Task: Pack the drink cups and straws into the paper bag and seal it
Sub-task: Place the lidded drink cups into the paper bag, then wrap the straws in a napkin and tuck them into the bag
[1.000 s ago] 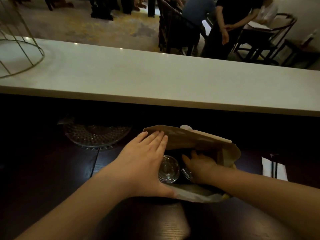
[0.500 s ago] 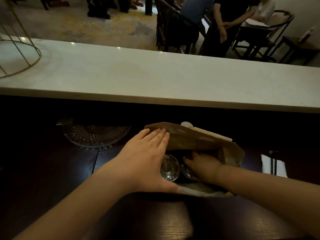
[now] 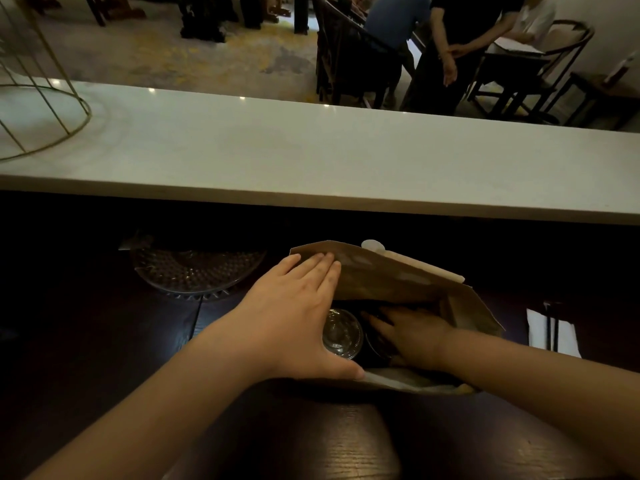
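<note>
Inside the open mouth of the paper bag [image 3: 388, 282]: right hand [image 3: 414, 336], fingers [image 3: 375, 322] spread and laid flat over the lid of one drink cup [image 3: 379, 344], mostly hidden beneath the palm; whether gripping it or merely resting on it, cannot tell. Just left of it, touching or nearly so, a second drink cup [image 3: 341, 334] with a clear domed lid, upright in the bag. Over the bag's left end, left hand [image 3: 294, 313], fingers [image 3: 322, 268] straight and together, pressed flat on the far brown wall, thumb stretched along the near edge, nothing clasped. Behind the far wall, a pale long strip and a small round white piece poking up, too unclear to name. Bag upright on the dark wooden tabletop [image 3: 311, 441], both forearms crossing the near part of it. To the left, apart from the bag, a patterned glass plate [image 3: 194, 271]. To the right, near the bag, a white napkin [image 3: 554, 332] with two dark thin sticks across it, possibly straws. Beyond, a raised white counter [image 3: 311, 157] blocking the far side, a gold wire frame [image 3: 38, 98] at its left end. Farther back, dark chairs [image 3: 346, 64] and people at a table.
</note>
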